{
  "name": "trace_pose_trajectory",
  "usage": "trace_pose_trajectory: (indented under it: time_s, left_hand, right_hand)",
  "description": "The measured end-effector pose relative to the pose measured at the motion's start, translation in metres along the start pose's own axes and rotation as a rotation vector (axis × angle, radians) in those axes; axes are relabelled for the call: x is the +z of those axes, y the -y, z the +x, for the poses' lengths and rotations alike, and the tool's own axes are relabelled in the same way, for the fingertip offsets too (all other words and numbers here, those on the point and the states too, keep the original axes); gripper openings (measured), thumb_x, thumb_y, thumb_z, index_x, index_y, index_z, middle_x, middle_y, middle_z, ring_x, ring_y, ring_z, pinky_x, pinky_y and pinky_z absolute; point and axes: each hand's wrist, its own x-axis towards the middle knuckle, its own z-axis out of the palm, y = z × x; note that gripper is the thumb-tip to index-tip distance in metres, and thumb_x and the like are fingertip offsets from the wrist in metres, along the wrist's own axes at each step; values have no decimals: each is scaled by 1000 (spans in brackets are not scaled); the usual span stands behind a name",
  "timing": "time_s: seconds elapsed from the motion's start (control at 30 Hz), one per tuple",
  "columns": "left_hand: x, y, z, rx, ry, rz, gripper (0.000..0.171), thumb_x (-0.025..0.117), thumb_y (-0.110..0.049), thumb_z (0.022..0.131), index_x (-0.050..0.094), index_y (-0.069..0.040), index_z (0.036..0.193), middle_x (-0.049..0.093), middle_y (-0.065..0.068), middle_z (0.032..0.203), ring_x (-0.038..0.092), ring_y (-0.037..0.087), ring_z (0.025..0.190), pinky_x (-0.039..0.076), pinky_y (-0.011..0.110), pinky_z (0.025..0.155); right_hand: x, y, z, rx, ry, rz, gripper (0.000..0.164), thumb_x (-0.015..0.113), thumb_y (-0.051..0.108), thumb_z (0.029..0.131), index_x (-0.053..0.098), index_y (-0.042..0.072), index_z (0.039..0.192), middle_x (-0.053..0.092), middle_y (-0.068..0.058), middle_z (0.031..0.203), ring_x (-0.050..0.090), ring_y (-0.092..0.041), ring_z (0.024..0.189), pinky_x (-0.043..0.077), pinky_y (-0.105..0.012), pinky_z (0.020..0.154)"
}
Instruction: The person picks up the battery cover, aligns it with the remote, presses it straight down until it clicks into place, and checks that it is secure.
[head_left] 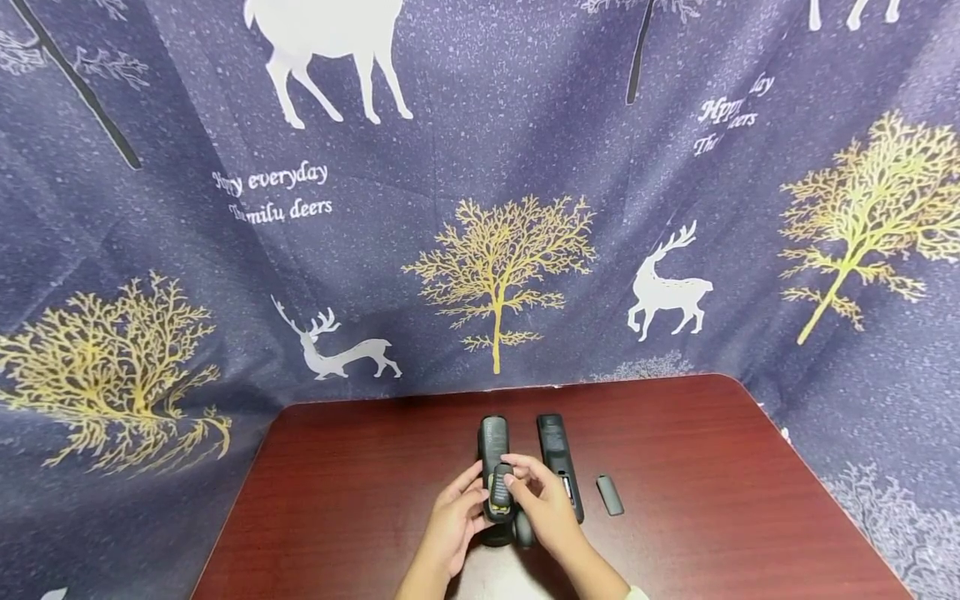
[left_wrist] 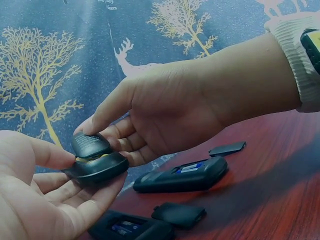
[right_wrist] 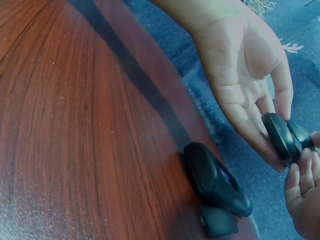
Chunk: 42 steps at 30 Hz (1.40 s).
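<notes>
My left hand (head_left: 456,523) holds a black remote control (head_left: 493,440), back side up, between thumb and fingers. With thumb and fingers, my right hand (head_left: 553,515) pinches a small ribbed battery cover (head_left: 502,483) over the remote's lower end. In the left wrist view, that cover (left_wrist: 92,145) sits tilted on the remote (left_wrist: 102,169), with a strip of yellow showing between them. Both hands meet at the remote in the right wrist view, where the left hand (right_wrist: 245,75) supports the remote body (right_wrist: 280,137) and the right hand (right_wrist: 305,195) is partly cut off.
Right of the hands lies a second remote (head_left: 553,446), its battery bay uncovered, with a loose cover (head_left: 610,495) beside it. A third remote (left_wrist: 130,227), also uncovered with batteries visible, lies near another loose cover (left_wrist: 180,214). A patterned cloth hangs behind the reddish-brown table (head_left: 360,483).
</notes>
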Motion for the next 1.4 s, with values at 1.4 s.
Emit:
trace_pose_trajectory:
  time_s: [1.4]
  left_hand:
    - [0, 1, -2, 13, -18, 22, 59, 49, -9, 101, 30, 6, 155, 62, 17, 138, 69, 13, 107, 56, 31, 87]
  right_hand:
    - [-2, 0, -2, -101, 95, -81, 27, 69, 14, 94, 71, 15, 121, 64, -9, 100, 58, -5, 85, 50, -21, 76]
